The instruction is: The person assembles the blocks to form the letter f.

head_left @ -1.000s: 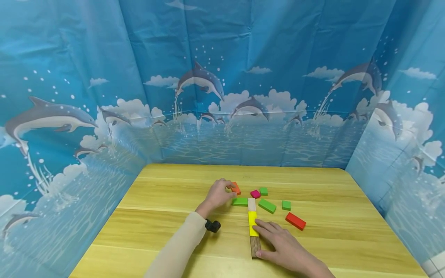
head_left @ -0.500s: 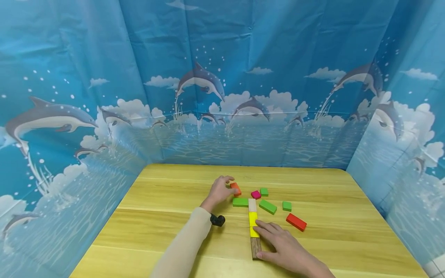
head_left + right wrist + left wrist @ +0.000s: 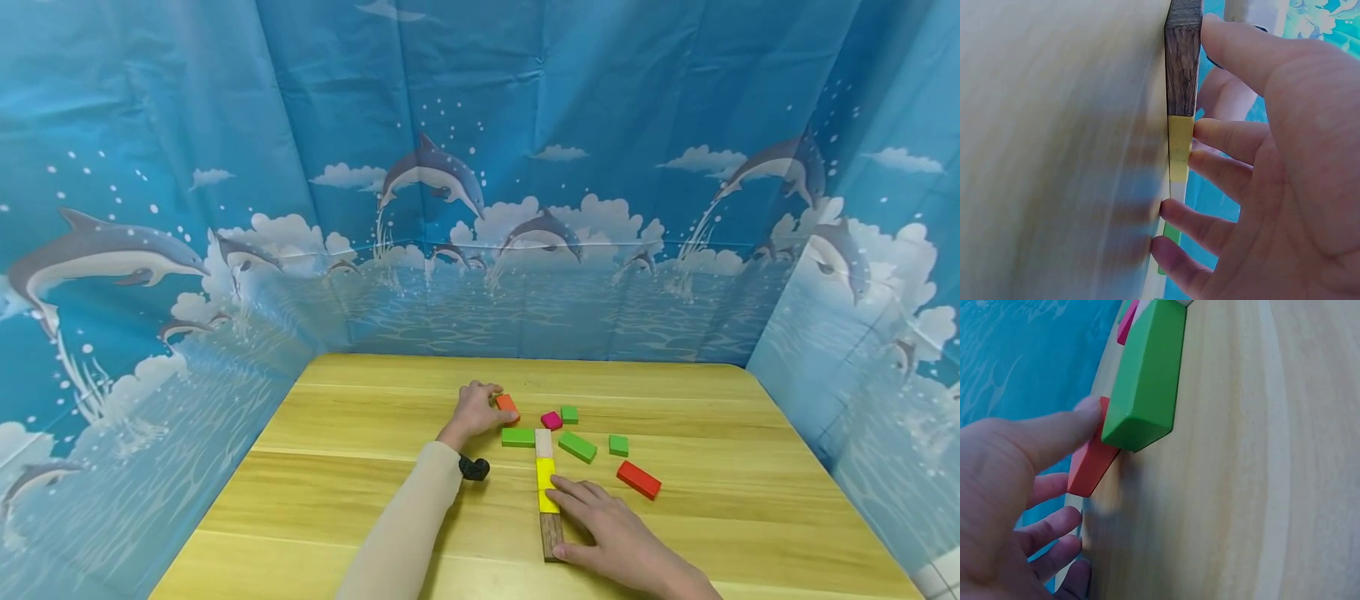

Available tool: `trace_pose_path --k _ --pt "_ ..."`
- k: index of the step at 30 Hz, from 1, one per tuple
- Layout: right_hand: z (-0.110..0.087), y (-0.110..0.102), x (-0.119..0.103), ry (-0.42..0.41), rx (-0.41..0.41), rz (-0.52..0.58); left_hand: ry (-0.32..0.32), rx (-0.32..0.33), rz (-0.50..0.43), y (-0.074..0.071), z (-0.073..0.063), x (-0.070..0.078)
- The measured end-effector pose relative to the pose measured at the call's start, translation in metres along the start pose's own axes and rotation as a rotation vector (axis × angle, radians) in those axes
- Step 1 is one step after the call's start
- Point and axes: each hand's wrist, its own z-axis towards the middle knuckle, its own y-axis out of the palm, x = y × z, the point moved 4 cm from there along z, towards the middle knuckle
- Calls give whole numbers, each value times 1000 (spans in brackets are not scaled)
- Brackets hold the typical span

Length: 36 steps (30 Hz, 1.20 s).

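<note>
One orange block [image 3: 507,405] pinched by left fingers [image 3: 1054,432], green block [image 3: 518,437] near them; right fingers [image 3: 1235,136], extended, touch brown block [image 3: 551,537], yellow block [image 3: 545,472].

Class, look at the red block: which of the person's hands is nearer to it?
Right. The right hand is close by, on the person's side of the red block, not touching; the left hand is farther left, at the orange block.

Long, plain cream left sleeve [image 3: 405,525], small black rounded device [image 3: 474,468] at its end, bare right hand [image 3: 617,535]
</note>
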Motion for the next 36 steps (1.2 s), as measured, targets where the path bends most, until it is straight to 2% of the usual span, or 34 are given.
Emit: trace_pose_path --k 6,18,23,26,33,36 --pt "0 0 0 0 -2 1 -7 4 47 1 0 2" --pt "-1 0 -2 -2 -5 18 16 40 1 0 -5 4" --pt "-1 0 -2 6 -8 12 54 22 -89 2 -3 7" --pt "0 -1 -3 6 -9 9 50 11 -149 3 -2 9" --pt "-1 -2 -4 -3 8 2 19 25 -191 2 -2 11" --pt "-1 -1 -4 -3 13 -3 34 23 -205 2 -2 14"
